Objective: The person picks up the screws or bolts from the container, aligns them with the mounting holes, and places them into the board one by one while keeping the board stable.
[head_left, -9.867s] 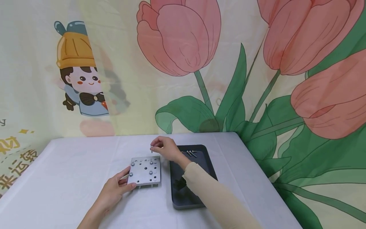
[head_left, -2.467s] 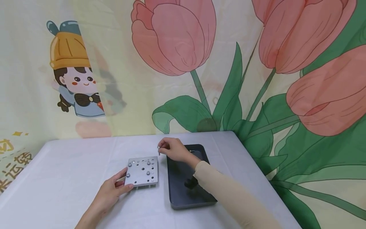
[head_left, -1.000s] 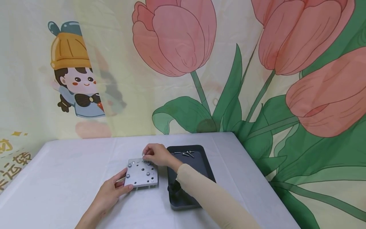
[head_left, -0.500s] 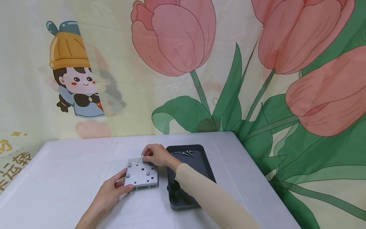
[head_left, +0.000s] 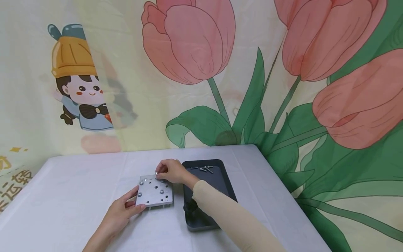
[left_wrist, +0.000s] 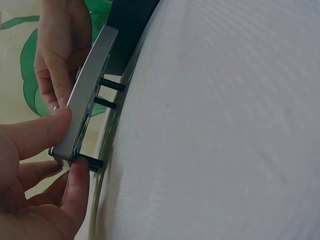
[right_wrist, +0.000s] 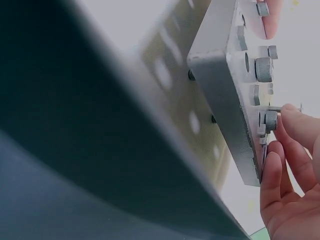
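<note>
seating a screw at the plate's far edge

head view: the metal plate (head_left: 154,190) lies flat on the white table (head_left: 78,196), just left of the dark tray (head_left: 220,182). the left hand (head_left: 121,211) grips the plate's near-left corner, thumb on top and fingers curled under. the right hand (head_left: 170,170) sits over the far edge, fingertips pinching a small screw (head_left: 156,173) there. loose screws (head_left: 204,169) lie at the tray's far end.

left wrist view: the plate (left_wrist: 90,90) shows edge-on, raised a little off the cloth on black screw shanks (left_wrist: 112,86) poking out below. the left thumb (left_wrist: 37,132) presses the top face and a finger sits under the corner, so the grip looks firm.

right wrist view: the right fingertips (right_wrist: 295,122) close round a knurled screw head (right_wrist: 270,120) near the plate's edge (right_wrist: 225,105); other seated screws (right_wrist: 263,69) stand beside it.

to do this well, i'd judge the screw wants keeping square to the plate while it is turned, with light downward pressure. the left hand should hold the corner steady, since the plate rides on shanks and could rock. whether the thread has caught cannot be told.
</note>
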### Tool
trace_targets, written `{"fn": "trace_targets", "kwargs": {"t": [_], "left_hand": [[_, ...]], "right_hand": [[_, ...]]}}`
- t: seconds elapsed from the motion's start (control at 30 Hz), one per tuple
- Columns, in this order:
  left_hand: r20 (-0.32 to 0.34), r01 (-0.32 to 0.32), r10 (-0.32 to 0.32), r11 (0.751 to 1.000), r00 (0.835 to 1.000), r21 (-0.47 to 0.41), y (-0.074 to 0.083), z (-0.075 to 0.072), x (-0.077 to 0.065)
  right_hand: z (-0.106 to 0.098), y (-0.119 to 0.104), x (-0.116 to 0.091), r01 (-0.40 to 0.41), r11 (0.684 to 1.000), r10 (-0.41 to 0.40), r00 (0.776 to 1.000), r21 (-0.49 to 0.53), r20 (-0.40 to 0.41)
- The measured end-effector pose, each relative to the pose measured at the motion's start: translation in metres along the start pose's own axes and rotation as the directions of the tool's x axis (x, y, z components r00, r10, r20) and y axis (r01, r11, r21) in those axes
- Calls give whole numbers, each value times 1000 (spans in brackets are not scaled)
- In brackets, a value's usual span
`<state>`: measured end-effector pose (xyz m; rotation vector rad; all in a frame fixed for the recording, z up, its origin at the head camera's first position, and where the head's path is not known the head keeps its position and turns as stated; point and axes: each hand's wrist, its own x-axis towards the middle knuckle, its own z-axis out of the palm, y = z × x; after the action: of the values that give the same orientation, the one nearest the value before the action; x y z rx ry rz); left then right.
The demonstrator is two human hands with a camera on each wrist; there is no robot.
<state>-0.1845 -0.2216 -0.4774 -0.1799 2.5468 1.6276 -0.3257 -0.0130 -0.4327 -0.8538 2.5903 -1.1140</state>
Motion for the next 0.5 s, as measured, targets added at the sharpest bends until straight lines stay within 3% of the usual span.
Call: {"fn": "trace_targets", "kwargs": {"t": [0.3,0.5], "left_hand": [[3,11,-11,1000,1000,17,0,-2,-1],[-5,7,-7,1000,1000,26,1,-1,-1]], "right_hand": [[-3,0,-1,7,1000,-7,1000,-21,9],[-23,2,-7,65,997,-63,998,-50,26]]}}
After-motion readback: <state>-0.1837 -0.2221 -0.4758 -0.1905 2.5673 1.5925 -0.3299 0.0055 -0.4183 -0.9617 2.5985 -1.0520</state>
